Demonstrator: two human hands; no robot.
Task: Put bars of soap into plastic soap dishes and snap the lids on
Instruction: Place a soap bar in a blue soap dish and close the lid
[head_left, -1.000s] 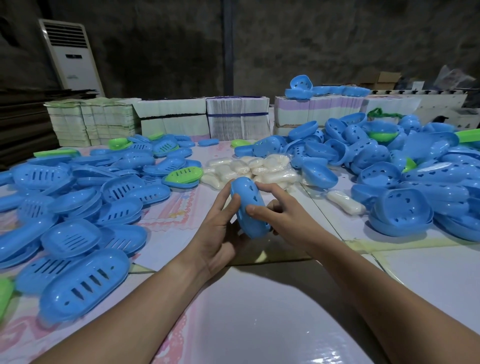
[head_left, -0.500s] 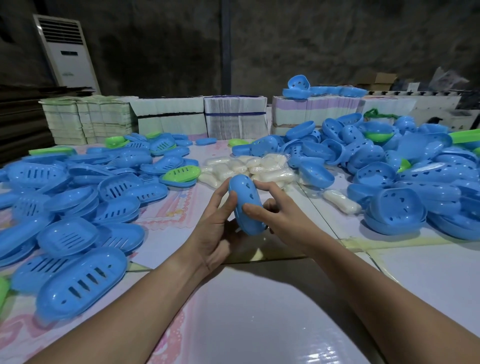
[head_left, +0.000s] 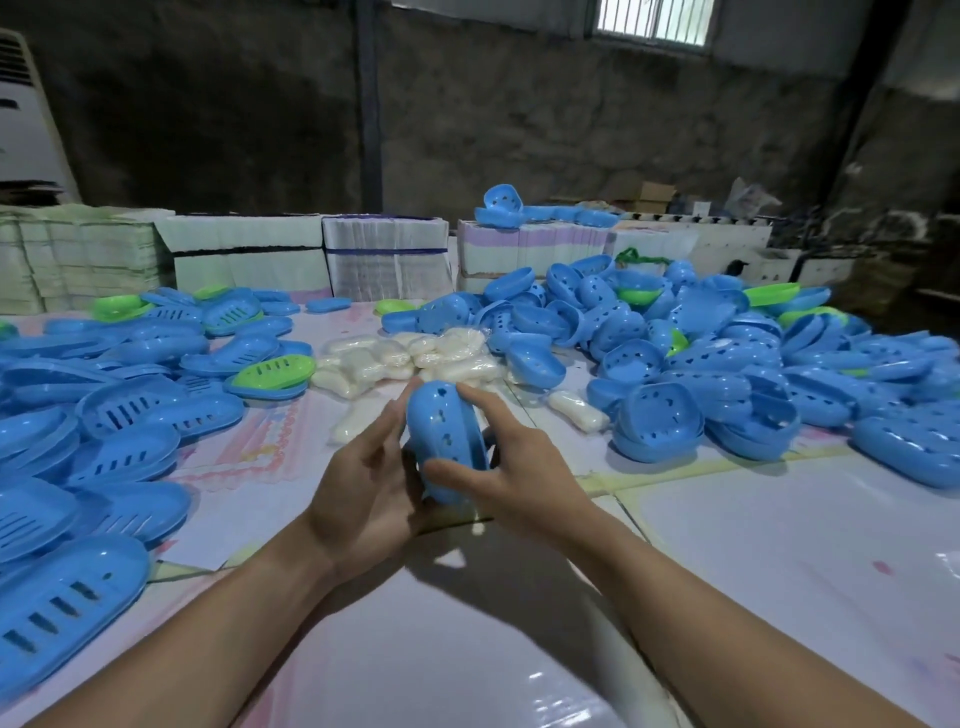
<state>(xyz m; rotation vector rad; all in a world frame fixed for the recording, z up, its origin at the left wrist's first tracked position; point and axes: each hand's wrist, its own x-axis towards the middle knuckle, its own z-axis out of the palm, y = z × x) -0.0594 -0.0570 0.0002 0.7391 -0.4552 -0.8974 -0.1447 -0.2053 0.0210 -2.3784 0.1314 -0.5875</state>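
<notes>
A closed blue soap dish (head_left: 445, 440) stands on edge above the table's middle, its holed side toward me. My left hand (head_left: 366, 488) holds it from the left, fingers stretched along its side. My right hand (head_left: 511, 467) grips it from the right, thumb across the lower front and forefinger on the top. Whether soap is inside cannot be seen. Wrapped white soap bars (head_left: 410, 356) lie in a heap just beyond the hands. Slotted blue lids (head_left: 130, 415) cover the left side. Holed blue dish bottoms (head_left: 660, 415) pile up on the right.
A loose soap bar (head_left: 576, 410) lies right of the hands. A green lid (head_left: 272, 371) sits among the blue ones. Bundled stacks of flat cartons (head_left: 384, 257) line the table's far edge. White table surface (head_left: 779, 551) stretches to the near right.
The view tilted upward, so more of the back wall shows. The dish has turned a little in my hands, and its holed face is now plainer to see.
</notes>
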